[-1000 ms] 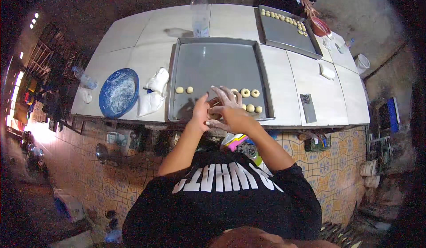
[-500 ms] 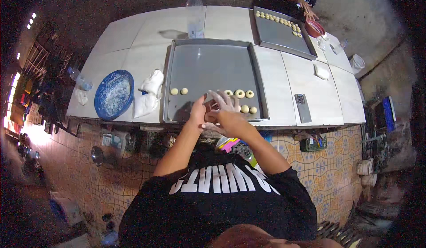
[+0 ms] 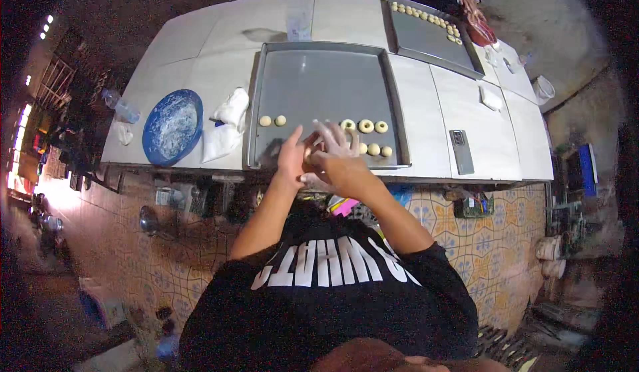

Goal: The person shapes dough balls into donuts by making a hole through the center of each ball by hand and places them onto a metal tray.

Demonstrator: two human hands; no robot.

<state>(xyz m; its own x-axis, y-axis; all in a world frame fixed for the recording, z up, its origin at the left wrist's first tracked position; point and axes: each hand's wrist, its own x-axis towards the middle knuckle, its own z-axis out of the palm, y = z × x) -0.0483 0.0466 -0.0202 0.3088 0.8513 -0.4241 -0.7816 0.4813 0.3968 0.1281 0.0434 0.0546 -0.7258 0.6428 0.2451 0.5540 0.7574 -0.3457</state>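
Observation:
My left hand [image 3: 292, 161] is cupped with its thumb up over the near edge of a grey metal tray [image 3: 323, 82]. A small pale dough ball [image 3: 308, 154] shows partly in its palm, mostly covered by fingers. My right hand [image 3: 339, 160], whitened with flour, lies against the left one; its fingers are spread over the dough and its thumb reaches underneath. Dented dough rounds [image 3: 366, 126] sit in a row right of my hands, with plain dough balls [image 3: 374, 150] nearer the edge. Two more dough balls [image 3: 280, 120] lie at the tray's left.
Left of the tray are a blue basin [image 3: 173, 129] with white flour and a floury white bag [image 3: 223, 142]. A water bottle [image 3: 297, 12] stands behind it. Rightward lie a phone [image 3: 461, 152] and another tray [image 3: 432, 42], where a person's hand [image 3: 471, 9] reaches over a red bowl [image 3: 480, 32].
The whole view has shifted, so the table sits slightly higher in it. My hands stay together at the tray's near edge, fingers moving slightly. The other person's hand has come down to the red bowl.

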